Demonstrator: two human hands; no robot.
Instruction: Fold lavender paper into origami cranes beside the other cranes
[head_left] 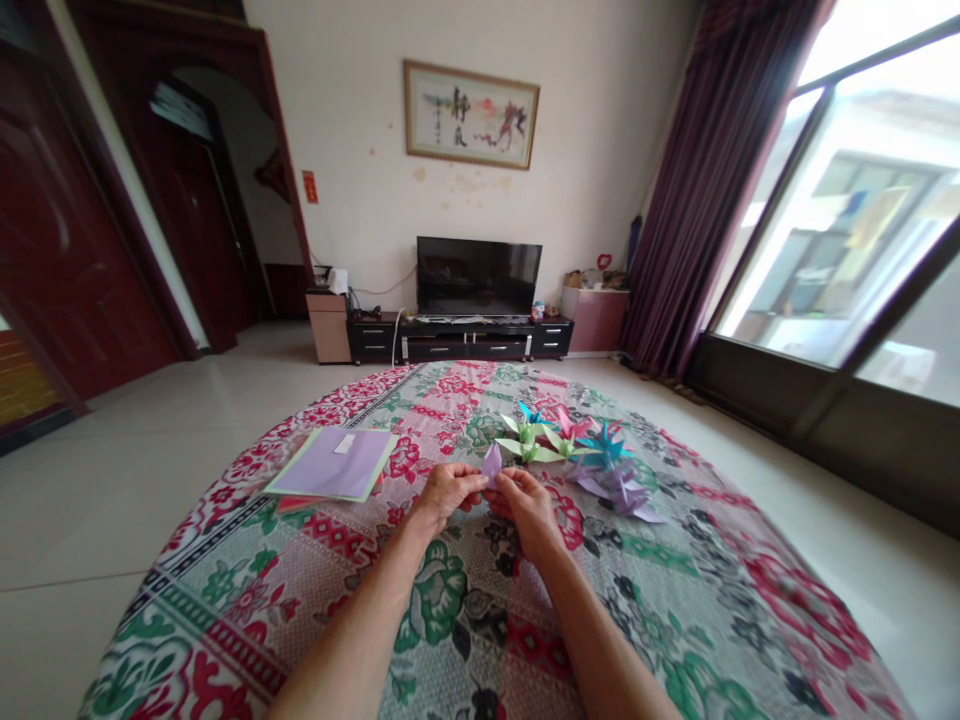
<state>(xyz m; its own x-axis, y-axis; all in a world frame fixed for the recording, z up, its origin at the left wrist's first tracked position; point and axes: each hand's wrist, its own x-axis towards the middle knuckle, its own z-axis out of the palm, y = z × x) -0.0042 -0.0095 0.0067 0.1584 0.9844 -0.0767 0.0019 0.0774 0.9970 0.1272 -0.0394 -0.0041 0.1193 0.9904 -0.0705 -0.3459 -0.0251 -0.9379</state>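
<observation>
Lilac folded piece: a small pointed bit of paper [492, 463], held tip up over the middle of the table; couldn't tell if its bottom touched the cloth.
Left hand: the left hand [448, 490] pinched its left side, thumb and fingers together.
Right hand: the right hand [527, 503] pinched the other side, so my guess is the two-sided grip kept the layers steady and the folds lined up.
Paper flowers: green [527, 440], blue [604, 448], pink [568, 425] and purple ones [628, 492] sat bunched toward the far right edge, probably to keep them from getting squashed.
Paper stack: lilac sheet [319, 465] on top, pale green and reddish ones peeking out under it, near the left edge, likely parked there to leave elbow room. A white slip [345, 443] lay on it.
Table: round, with a busy red-green floral tablecloth [435, 600] running to the far edge.
Room: dark TV [480, 277] past that edge, framed picture [471, 113] above, purple curtain [694, 190] and big window at right.
</observation>
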